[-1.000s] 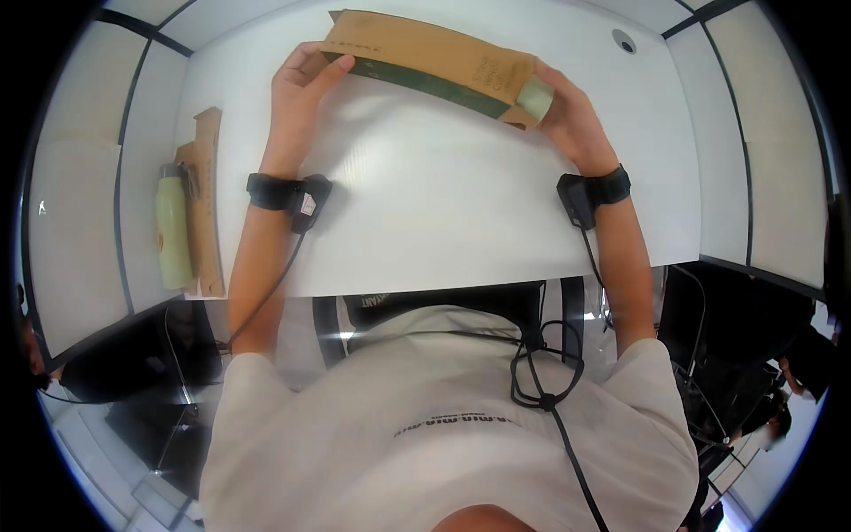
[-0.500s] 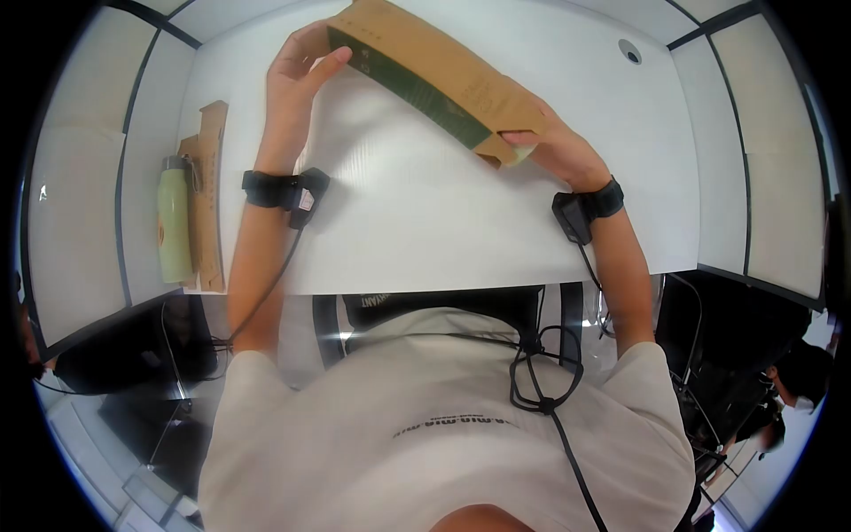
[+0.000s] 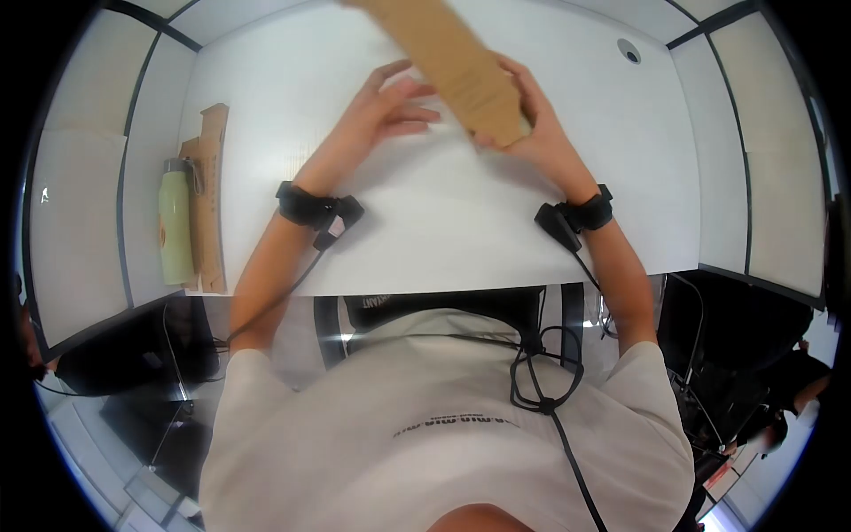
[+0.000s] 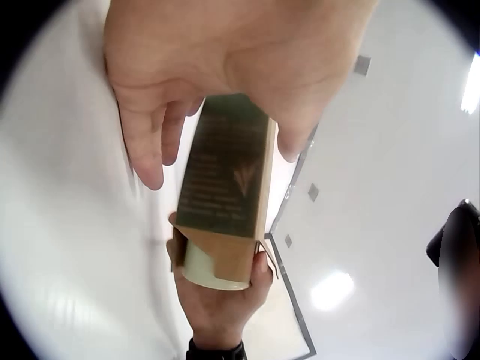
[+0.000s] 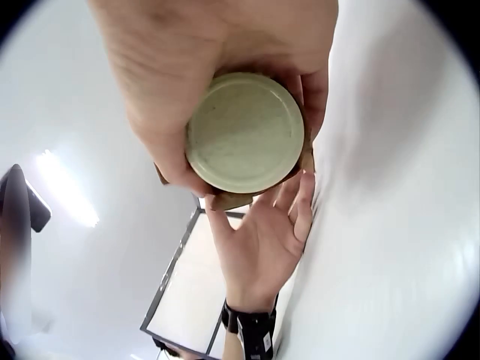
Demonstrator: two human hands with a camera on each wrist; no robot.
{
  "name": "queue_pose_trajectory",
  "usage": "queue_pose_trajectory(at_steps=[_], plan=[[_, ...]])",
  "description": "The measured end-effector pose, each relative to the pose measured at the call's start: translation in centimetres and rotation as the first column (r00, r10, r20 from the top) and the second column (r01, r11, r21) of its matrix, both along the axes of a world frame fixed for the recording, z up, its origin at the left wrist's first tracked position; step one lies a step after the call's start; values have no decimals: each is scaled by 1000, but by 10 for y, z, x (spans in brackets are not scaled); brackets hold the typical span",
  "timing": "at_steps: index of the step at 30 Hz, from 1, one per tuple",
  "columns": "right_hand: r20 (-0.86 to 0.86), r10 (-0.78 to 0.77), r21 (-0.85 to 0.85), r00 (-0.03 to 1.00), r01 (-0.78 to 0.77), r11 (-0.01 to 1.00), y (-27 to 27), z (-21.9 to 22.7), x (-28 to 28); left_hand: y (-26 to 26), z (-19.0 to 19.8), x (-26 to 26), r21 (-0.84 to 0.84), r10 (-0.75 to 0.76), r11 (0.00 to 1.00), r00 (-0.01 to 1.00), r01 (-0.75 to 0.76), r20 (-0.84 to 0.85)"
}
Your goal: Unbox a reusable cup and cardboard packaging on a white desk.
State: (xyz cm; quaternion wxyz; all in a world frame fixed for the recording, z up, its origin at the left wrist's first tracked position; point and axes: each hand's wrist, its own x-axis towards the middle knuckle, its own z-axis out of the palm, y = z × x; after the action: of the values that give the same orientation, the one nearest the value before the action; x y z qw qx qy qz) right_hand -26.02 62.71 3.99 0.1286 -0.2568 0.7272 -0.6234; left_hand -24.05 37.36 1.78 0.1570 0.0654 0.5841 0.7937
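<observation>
A long brown cardboard box [image 3: 448, 66] with a dark green side is held up over the white table, tilted, its far end cut off by the top of the head view. My right hand [image 3: 545, 146] grips its near end, thumb and fingers on opposite sides. From that end the flat, round, pale green base of a cylinder [image 5: 246, 133] sticks out between torn-looking flaps. My left hand [image 3: 372, 124] is off the box, fingers spread and slightly bent just left of it. In the left wrist view the green printed side [image 4: 225, 169] faces that hand.
At the table's left edge stands or lies a pale green bottle [image 3: 175, 226] with a grey cap, beside a flattened brown cardboard piece [image 3: 211, 195]. A round cable hole [image 3: 629, 51] sits at the back right. White panels flank the table [image 3: 425, 239].
The box has swung steeper, its far end going up and out of view. My left hand has let go of it and moved right, towards its middle; the right hand keeps its grip.
</observation>
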Motion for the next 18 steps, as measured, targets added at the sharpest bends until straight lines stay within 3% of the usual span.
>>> queue_pose_trajectory(at_steps=[2, 8, 14, 18], plan=[[-65, 44, 28, 997, -42, 999, -7, -1, 7, 13, 6, 10, -12, 49, 999, 998, -48, 35], [126, 134, -29, 983, -131, 991, -14, 3, 15, 15, 17, 14, -140, 174, 971, 973, -195, -152], [113, 88, 86, 990, -98, 991, -11, 0, 13, 16, 10, 15, -109, 279, 947, 941, -302, -190], [166, 82, 20, 983, -87, 996, -9, -3, 10, 15, 7, 13, -52, 296, 948, 932, -313, -210]])
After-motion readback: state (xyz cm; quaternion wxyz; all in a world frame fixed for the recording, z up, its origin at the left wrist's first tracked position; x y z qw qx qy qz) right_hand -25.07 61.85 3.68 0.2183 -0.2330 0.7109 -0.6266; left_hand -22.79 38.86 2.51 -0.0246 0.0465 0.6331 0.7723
